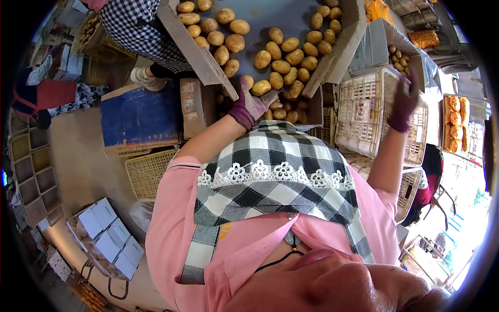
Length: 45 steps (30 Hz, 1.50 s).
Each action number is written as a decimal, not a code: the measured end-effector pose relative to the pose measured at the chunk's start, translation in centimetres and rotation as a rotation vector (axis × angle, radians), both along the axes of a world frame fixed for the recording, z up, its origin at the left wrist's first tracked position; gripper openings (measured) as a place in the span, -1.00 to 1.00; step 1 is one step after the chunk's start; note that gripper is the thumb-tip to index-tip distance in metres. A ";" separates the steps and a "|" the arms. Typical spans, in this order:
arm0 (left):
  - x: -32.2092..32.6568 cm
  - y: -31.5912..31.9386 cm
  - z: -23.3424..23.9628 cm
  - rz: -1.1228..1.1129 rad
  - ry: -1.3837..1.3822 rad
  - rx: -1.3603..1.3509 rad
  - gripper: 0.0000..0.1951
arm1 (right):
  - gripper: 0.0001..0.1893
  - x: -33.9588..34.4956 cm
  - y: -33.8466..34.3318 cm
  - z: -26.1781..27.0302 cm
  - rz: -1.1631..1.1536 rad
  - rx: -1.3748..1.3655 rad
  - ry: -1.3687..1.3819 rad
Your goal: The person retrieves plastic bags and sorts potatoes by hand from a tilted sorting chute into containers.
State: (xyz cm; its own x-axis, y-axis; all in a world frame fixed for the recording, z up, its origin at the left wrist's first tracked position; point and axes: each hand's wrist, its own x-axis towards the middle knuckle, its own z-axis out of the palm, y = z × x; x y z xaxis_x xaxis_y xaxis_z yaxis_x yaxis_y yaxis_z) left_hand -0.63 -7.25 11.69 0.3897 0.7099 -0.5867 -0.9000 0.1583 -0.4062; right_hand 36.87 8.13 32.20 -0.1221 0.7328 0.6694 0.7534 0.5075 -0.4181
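Observation:
Many potatoes (281,66) lie on a grey-blue sloping chute (269,13) before me, between two boards. My left hand (252,102), in a purple glove, is at the chute's mouth with thumb and fingers spread. It is beside the lowest potatoes, with none seen in its grip. Beneath the mouth, a cardboard box (317,107) holds more potatoes, partly hidden by my hand and checked apron. Off to the right, my gloved right hand (405,97) is raised, slightly blurred and empty, over a white plastic crate (356,109). Beyond that hand, potatoes (398,59) sit in another cardboard box (368,45).
A person in a checked apron (132,29) stands left of the chute. Close on my left are a blue-topped carton (142,115) and a yellow plastic crate (150,169). A cart (105,236) bears white boxes behind. Filled net bags (455,123) are at far right.

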 end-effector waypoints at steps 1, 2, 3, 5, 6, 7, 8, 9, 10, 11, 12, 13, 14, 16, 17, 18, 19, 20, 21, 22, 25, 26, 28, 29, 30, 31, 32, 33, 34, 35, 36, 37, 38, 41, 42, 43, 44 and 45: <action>-0.1 -0.1 0.2 -0.012 0.027 -0.007 0.00 | -0.59 -4.9 0.3 -1.5 0.111 -0.017 -0.174; 0.0 -0.1 0.5 -0.018 0.104 0.042 0.03 | -0.60 -10.5 0.2 -3.2 0.257 -0.214 -0.137; -0.2 -0.2 0.8 -0.055 0.144 0.080 0.12 | -0.59 -16.2 0.2 -5.1 0.331 -0.343 -0.100; -0.3 -0.6 1.4 -0.128 0.227 0.115 0.31 | -0.30 -25.4 -1.6 -8.5 0.347 -0.931 -0.336; -0.2 -1.1 1.7 -0.169 0.372 0.255 0.26 | -0.18 -28.6 -4.7 -10.7 0.111 -0.701 -0.789; -0.4 -1.2 1.9 -0.170 0.350 0.209 0.14 | -0.13 -30.3 -6.1 -11.8 0.152 -0.690 -0.927; -0.6 -1.5 2.1 -0.118 0.394 0.261 0.08 | -0.20 -30.8 -7.7 -12.6 0.325 -0.565 -0.987; -0.6 -2.0 2.0 -0.059 0.416 0.350 0.02 | -0.27 -30.3 -8.3 -12.7 0.552 -0.599 -1.071; -1.1 -2.5 1.8 -0.091 0.483 0.348 -0.12 | -0.34 -29.3 -8.4 -12.4 0.747 -0.691 -0.956; -1.2 -2.6 1.3 -0.123 0.486 0.214 -0.14 | -0.41 -27.6 -8.0 -11.7 1.011 -0.725 -0.729; -1.4 -2.9 0.7 -0.138 0.487 0.085 -0.16 | -0.47 -26.4 -6.2 -10.4 0.941 -0.935 -0.515; -1.4 -3.1 0.0 -0.151 0.486 -0.033 -0.18 | -0.53 -25.5 -4.0 -8.9 0.966 -1.051 -0.230; -1.4 -3.3 -0.8 -0.123 0.544 0.012 -0.23 | -0.58 -25.2 -1.3 -7.5 0.717 -0.853 -0.249; -1.5 -3.5 -2.0 -0.042 0.226 -0.006 -0.26 | -0.61 -25.8 2.7 -5.3 0.457 -0.652 -0.253; -1.6 -3.6 -2.3 -0.006 0.123 -0.018 -0.27 | -0.60 -26.7 3.2 -5.2 0.306 -0.671 -0.238; -1.5 -3.6 -2.3 -0.002 0.185 -0.049 -0.33 | -0.63 -28.0 3.5 -5.3 0.339 -0.812 -0.478; -1.6 -3.6 -2.1 -0.030 0.218 0.044 -0.35 | -0.64 -29.2 2.6 -6.2 0.563 -0.851 -0.575; -1.6 -3.7 -1.5 -0.059 0.276 0.109 -0.38 | -0.66 -30.6 1.2 -7.5 0.686 -0.807 -0.824; -1.6 -3.8 -0.7 -0.085 0.276 0.124 -0.40 | -0.70 -31.7 -0.7 -9.2 0.675 -0.715 -0.880; -1.8 -3.8 0.2 -0.133 0.209 0.195 -0.42 | -0.71 -32.8 -2.2 -10.5 0.611 -0.669 -1.037; -1.8 -3.5 2.8 -0.172 0.482 0.375 -0.37 | -0.67 -31.6 -4.4 -12.4 0.613 -0.502 -0.963; -1.9 -3.2 3.4 -0.219 0.529 0.382 -0.27 | -0.67 -30.8 -4.9 -12.6 0.624 -0.566 -1.065; -1.7 -2.9 3.7 -0.153 0.464 0.239 -0.21 | -0.66 -29.3 -5.5 -12.2 0.624 -0.567 -1.214; -1.5 -2.8 3.5 -0.101 0.405 0.205 -0.18 | -0.65 -28.7 -5.9 -12.0 0.648 -0.569 -1.161; -1.4 -2.8 3.1 -0.091 0.411 0.282 -0.07 | -0.64 -28.4 -6.2 -11.8 0.613 -0.595 -1.169; -1.4 -2.8 2.7 -0.100 0.422 0.290 -0.04 | -0.62 -28.1 -6.7 -11.6 0.615 -0.678 -1.187; -1.4 -2.6 2.2 -0.111 0.398 0.254 -0.01 | -0.57 -27.8 -6.7 -11.4 0.623 -0.733 -1.137; -1.4 -2.5 1.8 -0.123 0.373 0.192 0.02 | -0.56 -27.5 -6.8 -11.2 0.548 -0.723 -1.003; -1.3 -2.6 1.5 -0.095 0.376 0.280 0.06 | -0.54 -26.6 -6.5 -10.7 0.511 -0.749 -0.864; -1.3 -2.6 1.3 -0.085 0.382 0.296 0.06 | -0.53 -25.7 -6.1 -10.1 0.510 -0.704 -0.678; -1.2 -2.6 1.1 -0.067 0.385 0.286 0.06 | -0.51 -24.0 -5.3 -9.2 0.455 -0.569 -0.571; -1.2 -2.6 0.9 -0.052 0.375 0.276 0.06 | -0.49 -21.8 -4.1 -8.0 0.472 -0.308 -0.402; -1.1 -2.7 0.8 -0.044 0.388 0.318 0.09 | -0.51 -19.2 -2.9 -6.5 0.395 -0.239 -0.349; -1.0 -2.4 0.3 -0.059 0.221 0.210 0.10 | -0.58 -11.5 -0.3 -1.5 0.008 -0.159 -0.151; -0.9 -2.2 -0.1 -0.046 0.275 0.287 0.11 | -0.57 -10.0 0.3 -0.5 -0.133 -0.294 0.106; -0.9 -1.9 -0.4 -0.060 0.224 0.254 0.10 | -0.56 -8.9 0.2 0.4 -0.322 -0.021 -0.255; -0.7 -1.5 -0.7 -0.082 0.155 0.187 0.09 | -0.54 -9.0 0.6 0.5 -0.149 -0.115 -0.064; -0.7 -1.3 -1.0 -0.107 0.122 0.134 0.08 | -0.53 -9.5 0.5 0.5 -0.113 -0.242 0.155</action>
